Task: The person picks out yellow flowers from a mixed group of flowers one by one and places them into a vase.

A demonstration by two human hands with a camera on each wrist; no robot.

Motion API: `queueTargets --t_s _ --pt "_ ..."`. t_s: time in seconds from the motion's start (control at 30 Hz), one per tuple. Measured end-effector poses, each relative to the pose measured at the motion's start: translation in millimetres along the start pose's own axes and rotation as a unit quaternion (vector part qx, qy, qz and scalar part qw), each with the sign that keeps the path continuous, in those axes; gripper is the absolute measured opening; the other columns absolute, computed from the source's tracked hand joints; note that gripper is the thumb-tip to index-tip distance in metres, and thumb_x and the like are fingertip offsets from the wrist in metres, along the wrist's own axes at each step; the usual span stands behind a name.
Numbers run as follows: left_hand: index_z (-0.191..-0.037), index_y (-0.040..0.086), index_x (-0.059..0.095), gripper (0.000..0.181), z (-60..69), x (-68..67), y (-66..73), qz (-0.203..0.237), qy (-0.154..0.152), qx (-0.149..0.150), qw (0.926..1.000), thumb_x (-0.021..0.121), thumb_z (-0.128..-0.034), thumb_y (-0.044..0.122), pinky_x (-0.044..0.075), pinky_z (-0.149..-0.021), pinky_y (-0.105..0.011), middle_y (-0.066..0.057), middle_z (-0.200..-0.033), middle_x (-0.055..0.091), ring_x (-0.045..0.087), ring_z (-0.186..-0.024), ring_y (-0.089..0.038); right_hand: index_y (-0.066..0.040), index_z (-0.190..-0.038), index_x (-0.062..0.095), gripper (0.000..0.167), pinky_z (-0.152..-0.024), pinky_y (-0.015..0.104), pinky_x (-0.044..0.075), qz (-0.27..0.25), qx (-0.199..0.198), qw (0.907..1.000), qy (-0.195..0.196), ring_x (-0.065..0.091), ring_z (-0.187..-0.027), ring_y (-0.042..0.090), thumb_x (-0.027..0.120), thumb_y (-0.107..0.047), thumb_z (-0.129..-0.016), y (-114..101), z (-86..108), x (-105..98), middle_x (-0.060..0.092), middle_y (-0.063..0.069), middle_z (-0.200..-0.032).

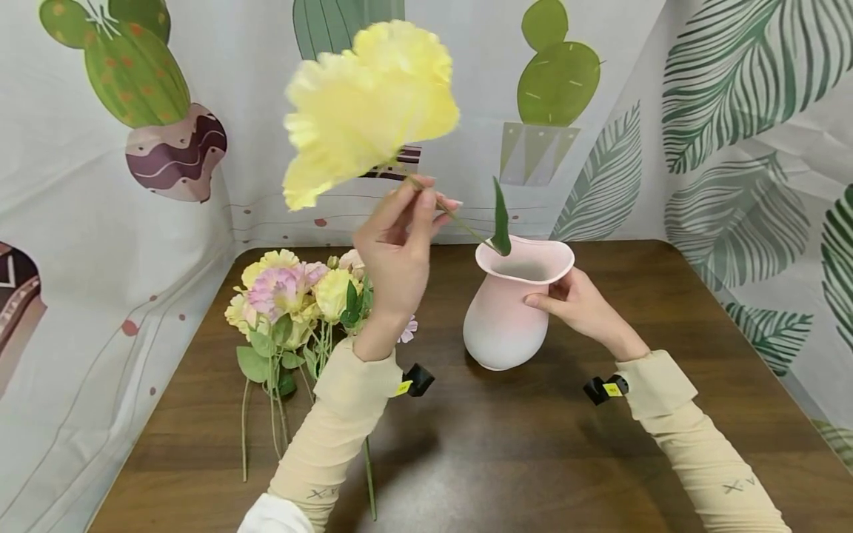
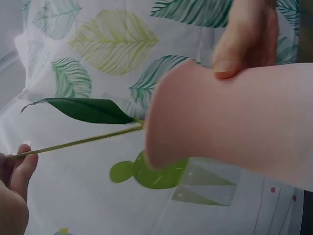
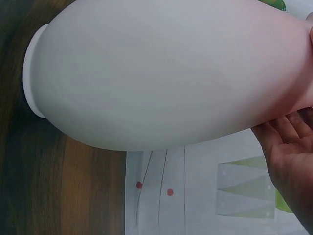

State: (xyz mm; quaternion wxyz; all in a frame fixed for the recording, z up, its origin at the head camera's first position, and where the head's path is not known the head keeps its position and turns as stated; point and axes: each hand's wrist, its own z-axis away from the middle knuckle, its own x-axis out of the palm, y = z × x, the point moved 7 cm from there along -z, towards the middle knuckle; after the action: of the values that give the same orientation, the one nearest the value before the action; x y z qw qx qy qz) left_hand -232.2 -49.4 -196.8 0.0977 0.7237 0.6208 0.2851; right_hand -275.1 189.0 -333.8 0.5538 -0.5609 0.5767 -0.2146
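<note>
A large yellow artificial flower (image 1: 373, 111) is up in the air in the head view, its thin stem pinched between thumb and fingers of my left hand (image 1: 403, 248). The stem slants down to the right, and a green leaf (image 1: 501, 222) on it stands at the mouth of a pink and white vase (image 1: 506, 318). In the left wrist view the stem's lower end passes behind the vase's rim, so its tip is hidden. My right hand (image 1: 586, 307) grips the vase by its neck from the right, thumb in front. The vase stands upright on the table.
On the left of the brown wooden table (image 1: 533, 459) lies a bunch of yellow, pink and white artificial flowers (image 1: 286, 303), stems toward the front edge. The left forearm partly covers it. Behind the table hangs a cloth (image 1: 453, 215) printed with cacti and leaves.
</note>
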Motion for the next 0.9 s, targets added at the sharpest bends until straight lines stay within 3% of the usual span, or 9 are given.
queueTargets --t_s 0.17,0.37,0.63,0.8,0.9 --pt "-0.102 -0.018 0.064 0.016 6.0 14.2 -9.4 -0.056 -0.033 -0.002 0.9979 0.057 -0.0927 -0.006 0.060 -0.070 -0.037 -0.030 -0.082 0.061 0.070 -0.078 -0.012 0.002 -0.133 0.044 0.054 -0.080 0.015 0.051 0.004 -0.002 1.0000 0.002 0.057 -0.097 0.003 0.070 -0.001 -0.086 -0.5 -0.6 -0.3 0.056 -0.010 -0.115" --pt "-0.106 -0.011 0.067 0.019 12.9 17.5 -20.3 -0.117 -0.055 -0.008 0.9916 0.059 -0.0939 0.001 0.059 -0.066 -0.031 -0.023 -0.083 0.066 0.070 -0.079 -0.029 0.002 -0.134 0.044 0.055 -0.082 0.015 0.051 -0.004 -0.008 1.0000 -0.002 0.058 -0.099 0.002 0.070 -0.001 -0.086 -1.1 -1.3 -0.1 0.056 -0.010 -0.117" --pt "-0.111 -0.007 0.068 0.022 19.3 20.6 -28.1 -0.146 -0.070 -0.025 0.9865 0.060 -0.0942 0.005 0.054 -0.060 -0.019 -0.020 -0.085 0.069 0.070 -0.079 -0.026 0.003 -0.133 0.045 0.053 -0.083 0.015 0.051 -0.011 -0.004 0.9999 -0.004 0.059 -0.100 0.002 0.070 -0.001 -0.086 -0.5 -2.1 0.1 0.056 -0.009 -0.116" --pt "-0.113 -0.004 0.069 0.023 24.3 25.1 -35.0 -0.165 -0.087 -0.050 0.9813 0.061 -0.0935 0.005 0.057 -0.067 -0.021 -0.019 -0.091 0.071 0.072 -0.080 -0.025 0.004 -0.131 0.045 0.052 -0.085 0.015 0.051 -0.018 -0.003 0.9998 -0.006 0.059 -0.101 0.003 0.070 -0.001 -0.086 -1.1 -2.3 1.1 0.056 -0.007 -0.116" --pt "-0.113 -0.002 0.070 0.023 28.2 26.6 -38.0 -0.193 -0.099 -0.048 0.9750 0.063 -0.0926 0.006 0.058 -0.072 -0.024 -0.017 -0.090 0.072 0.072 -0.080 -0.023 0.004 -0.131 0.045 0.052 -0.084 0.015 0.051 -0.020 -0.002 0.9998 -0.003 0.059 -0.100 0.002 0.070 -0.001 -0.086 -0.1 -1.4 1.0 0.056 -0.007 -0.115"
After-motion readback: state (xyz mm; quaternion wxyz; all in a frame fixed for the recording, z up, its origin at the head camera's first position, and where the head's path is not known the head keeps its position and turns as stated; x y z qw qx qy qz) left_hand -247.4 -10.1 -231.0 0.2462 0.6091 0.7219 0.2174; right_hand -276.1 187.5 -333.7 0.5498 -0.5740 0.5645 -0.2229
